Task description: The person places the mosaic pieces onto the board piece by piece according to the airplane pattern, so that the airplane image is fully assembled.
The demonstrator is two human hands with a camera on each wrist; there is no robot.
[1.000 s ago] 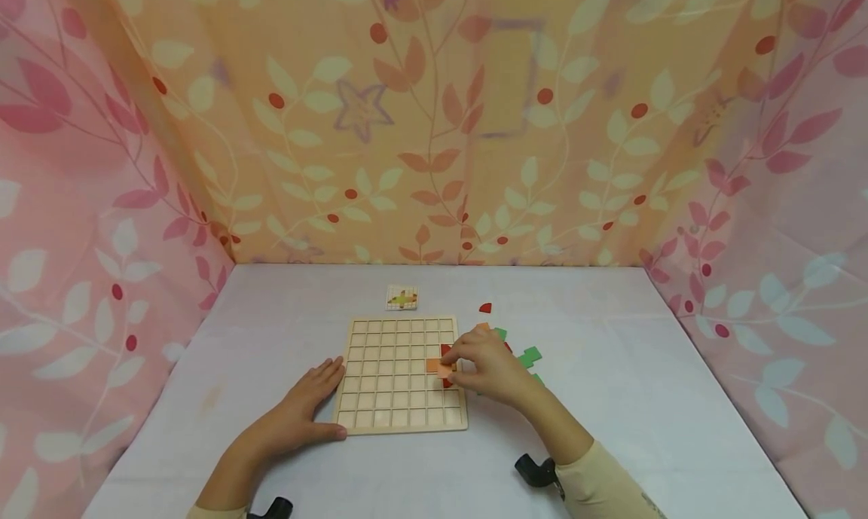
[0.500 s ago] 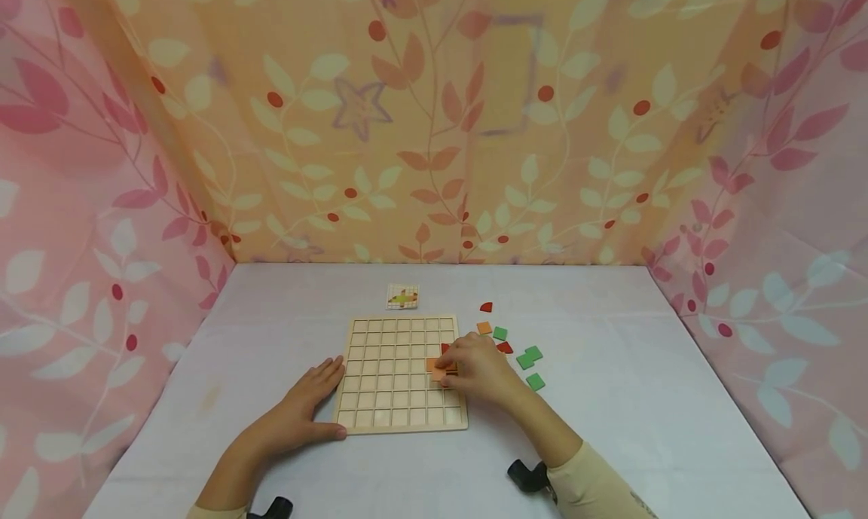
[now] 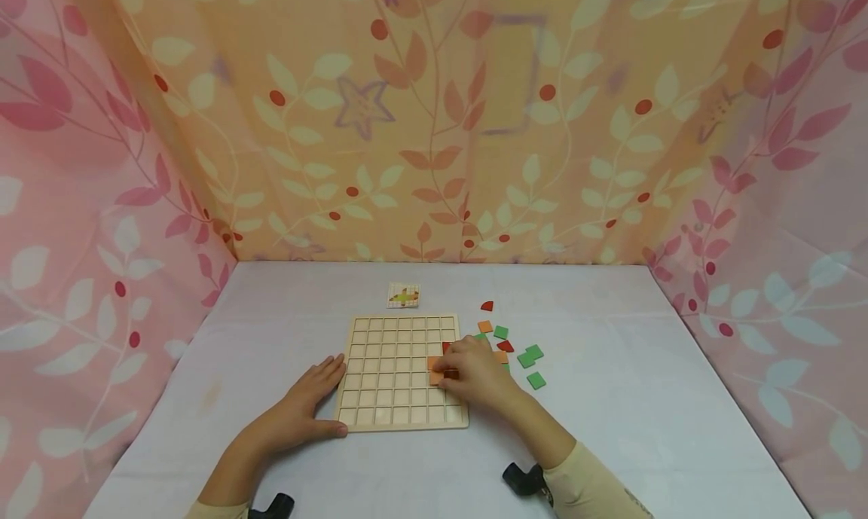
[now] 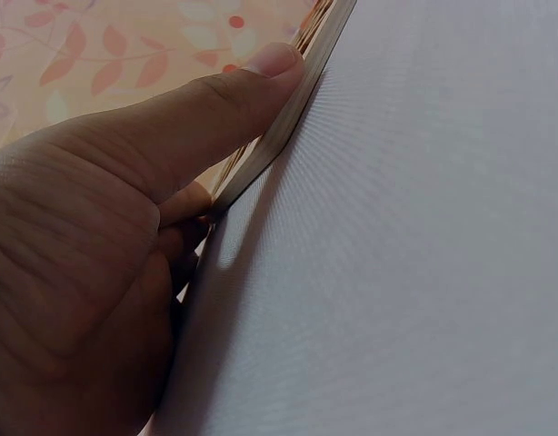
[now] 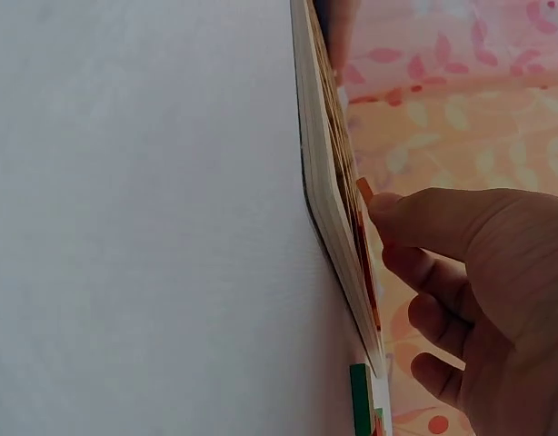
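Observation:
A wooden grid board (image 3: 383, 400) lies flat on the white-covered table. My left hand (image 3: 301, 406) rests along its left edge with fingers straight, and in the left wrist view the thumb (image 4: 252, 77) touches the board's edge. Over the right part of the board, my right hand (image 3: 478, 373) pinches an orange square tile (image 5: 365, 190) between thumb and fingertips; the tile is tilted just above the grid. Another orange tile (image 3: 432, 362) and a red piece (image 3: 445, 346) sit in cells beside these fingers. My right hand hides the cells under it.
Right of the board lie loose green tiles (image 3: 536, 381), an orange tile (image 3: 484, 326) and red quarter-round pieces (image 3: 487, 306). A small pattern card (image 3: 404, 296) lies behind the board. Floral cloth (image 3: 434, 127) encloses the table's back and sides.
My right hand has shifted slightly left over the board with the orange tile, uncovering more loose pieces at the right. My left hand has stayed at the board's edge.

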